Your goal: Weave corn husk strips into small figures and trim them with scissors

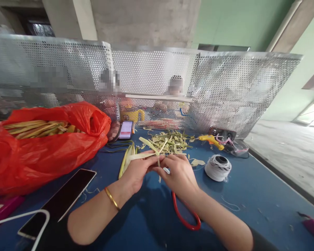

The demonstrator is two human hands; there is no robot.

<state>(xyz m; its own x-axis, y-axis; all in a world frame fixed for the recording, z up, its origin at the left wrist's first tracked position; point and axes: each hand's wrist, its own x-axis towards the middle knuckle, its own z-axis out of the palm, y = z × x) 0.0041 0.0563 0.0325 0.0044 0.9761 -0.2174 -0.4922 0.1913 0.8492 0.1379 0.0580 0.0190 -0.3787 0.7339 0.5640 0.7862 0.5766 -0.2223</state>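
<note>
Pale green-yellow leaf strips (159, 152) cross one another in a small star shape between my two hands. My left hand (138, 169) is closed, its thumb and fingers pinching the strips from the left. My right hand (178, 170) is closed too, its fingertips meeting the strips from the right. Under my right hand lie scissors with a red handle (186, 223); their blades are mostly hidden. Just beyond my fingers spreads a heap of leaf scraps (170, 140). Longer leaf strips (125, 161) lie beside my left hand.
At left bulges a red plastic bag (52, 153) of leaf strips, near a dark tablet (60, 202). White thread (218, 168) and a yellow glue gun (211, 141) are at right. A perforated metal screen (151, 76) stands behind, with people beyond it. A phone (126, 130) leans there.
</note>
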